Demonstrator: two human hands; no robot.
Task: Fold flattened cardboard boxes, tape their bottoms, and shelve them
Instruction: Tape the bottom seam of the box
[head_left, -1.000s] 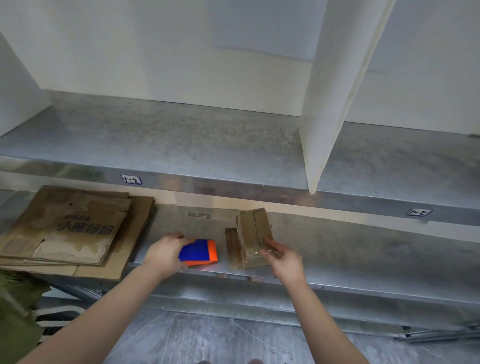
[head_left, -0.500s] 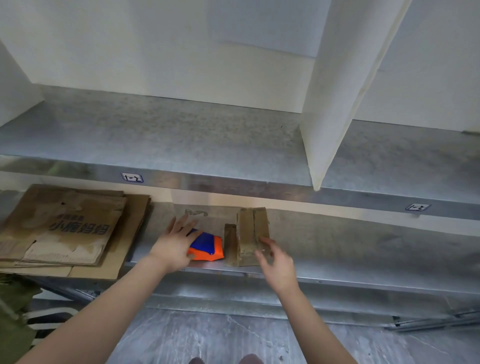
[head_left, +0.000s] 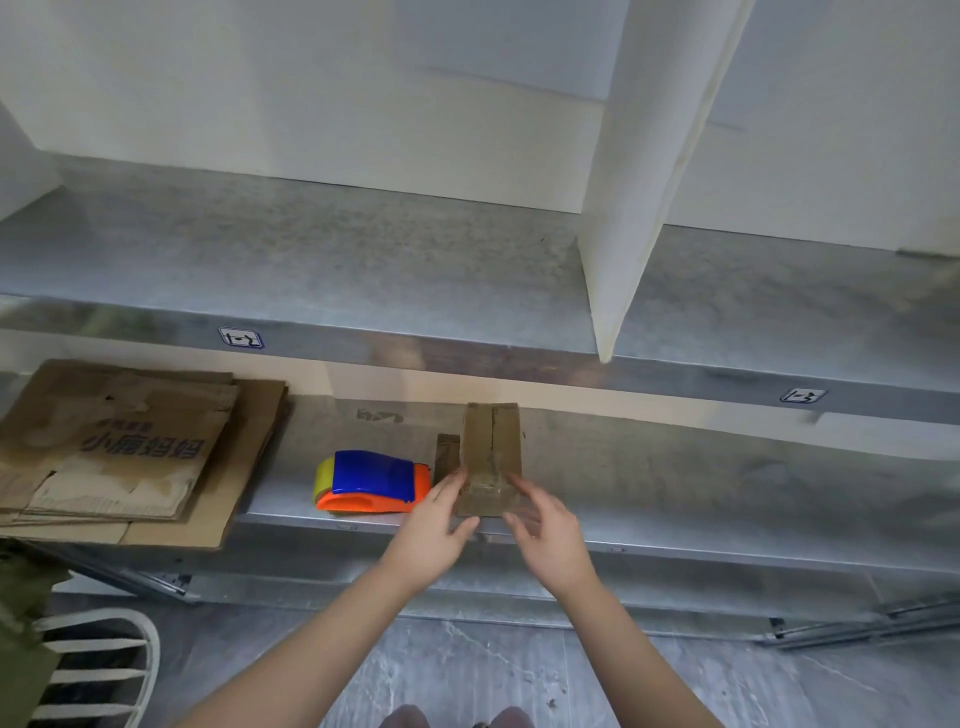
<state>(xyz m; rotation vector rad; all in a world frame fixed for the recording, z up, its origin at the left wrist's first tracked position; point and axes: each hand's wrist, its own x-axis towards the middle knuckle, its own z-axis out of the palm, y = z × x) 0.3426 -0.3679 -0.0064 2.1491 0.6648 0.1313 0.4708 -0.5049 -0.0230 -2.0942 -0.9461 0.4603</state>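
A small folded cardboard box (head_left: 491, 457) stands on the lower metal shelf (head_left: 675, 467), its taped bottom seam facing up. My left hand (head_left: 434, 519) touches the box's near left corner with relaxed fingers. On the near right side, my right hand (head_left: 545, 525) has its loosely spread fingers at the box's edge. A blue, orange and yellow tape dispenser (head_left: 371, 483) lies free on the shelf just left of the box. A stack of flattened cardboard boxes (head_left: 119, 457) with dark printed characters lies at the shelf's left end.
The upper metal shelf (head_left: 363, 270) runs across the view, split by a white upright divider (head_left: 639, 208). Small labels mark its front lip. A white slatted chair back (head_left: 98, 670) and green cloth sit at the lower left, above a grey floor.
My left hand let go of the tape dispenser and moved right to the box. The right hand shifted slightly along the box's near right side.
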